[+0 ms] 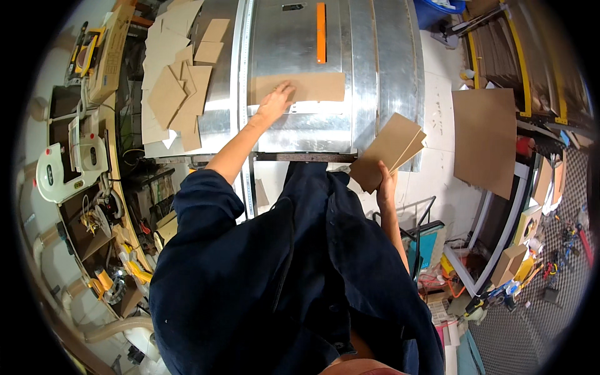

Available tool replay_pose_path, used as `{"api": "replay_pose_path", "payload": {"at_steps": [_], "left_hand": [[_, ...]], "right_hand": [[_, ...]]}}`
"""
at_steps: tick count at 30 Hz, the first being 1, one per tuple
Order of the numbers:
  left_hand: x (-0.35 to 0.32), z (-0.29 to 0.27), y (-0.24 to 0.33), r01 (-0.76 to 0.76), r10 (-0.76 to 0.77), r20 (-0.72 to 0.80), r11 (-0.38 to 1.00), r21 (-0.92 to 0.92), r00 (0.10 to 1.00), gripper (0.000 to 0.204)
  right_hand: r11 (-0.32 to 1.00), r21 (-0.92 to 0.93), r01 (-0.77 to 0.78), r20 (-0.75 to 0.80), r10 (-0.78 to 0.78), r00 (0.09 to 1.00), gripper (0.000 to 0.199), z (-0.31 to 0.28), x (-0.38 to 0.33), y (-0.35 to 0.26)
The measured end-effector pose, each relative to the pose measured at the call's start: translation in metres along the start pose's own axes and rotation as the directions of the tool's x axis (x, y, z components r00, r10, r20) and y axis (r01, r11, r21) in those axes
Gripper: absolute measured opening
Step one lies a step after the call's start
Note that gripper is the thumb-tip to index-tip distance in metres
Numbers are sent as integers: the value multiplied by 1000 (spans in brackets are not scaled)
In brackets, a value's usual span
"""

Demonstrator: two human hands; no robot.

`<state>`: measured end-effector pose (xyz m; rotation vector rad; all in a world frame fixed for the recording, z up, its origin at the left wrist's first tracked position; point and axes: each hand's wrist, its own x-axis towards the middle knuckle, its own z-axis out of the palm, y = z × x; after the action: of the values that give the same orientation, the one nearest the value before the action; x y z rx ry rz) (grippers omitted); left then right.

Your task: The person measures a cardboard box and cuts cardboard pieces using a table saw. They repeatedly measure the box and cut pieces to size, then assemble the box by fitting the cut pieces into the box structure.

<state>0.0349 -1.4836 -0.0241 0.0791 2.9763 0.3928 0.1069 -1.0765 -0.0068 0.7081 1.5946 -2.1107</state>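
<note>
My left hand (278, 103) lies on a long brown fibreboard strip (322, 86), its fingers stretched out over the strip's left part. The strip rests crosswise on the grey metal machine table (287, 134), its left end near a long pale rail (242, 81) with ruler-like marks. At the table's near right corner, my right hand (386, 178) is closed around a small fanned stack of brown fibreboard pieces (389, 147). Beyond the strip, a narrow orange bar (321, 32) runs lengthwise on the metal top.
Several brown board pieces (165, 97) lie in a loose pile left of the rail. A larger brown panel (484, 137) leans at the right, near shelving with a yellow frame (520, 56). Shelves with tools (87, 206) line the left side. A blue bin (431, 12) stands far right.
</note>
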Motion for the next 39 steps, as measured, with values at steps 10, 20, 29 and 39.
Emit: {"api": "replay_pose_path", "payload": {"at_steps": [10, 20, 29, 39], "left_hand": [[25, 2, -20, 102, -101, 25, 995, -10, 995, 59], [114, -30, -59, 108, -109, -31, 994, -23, 994, 52], [184, -42, -100, 86, -85, -32, 996, 22, 996, 53], [288, -57, -150, 32, -33, 10, 995, 99, 999, 54]], "right_hand": [[1000, -6, 26, -79, -26, 997, 53, 15, 36, 16], [993, -113, 40, -90, -50, 995, 47, 21, 37, 6], [994, -110, -5, -168, -13, 986, 49, 32, 31, 2], [997, -5, -72, -176, 70, 982, 45, 33, 25, -6]]}}
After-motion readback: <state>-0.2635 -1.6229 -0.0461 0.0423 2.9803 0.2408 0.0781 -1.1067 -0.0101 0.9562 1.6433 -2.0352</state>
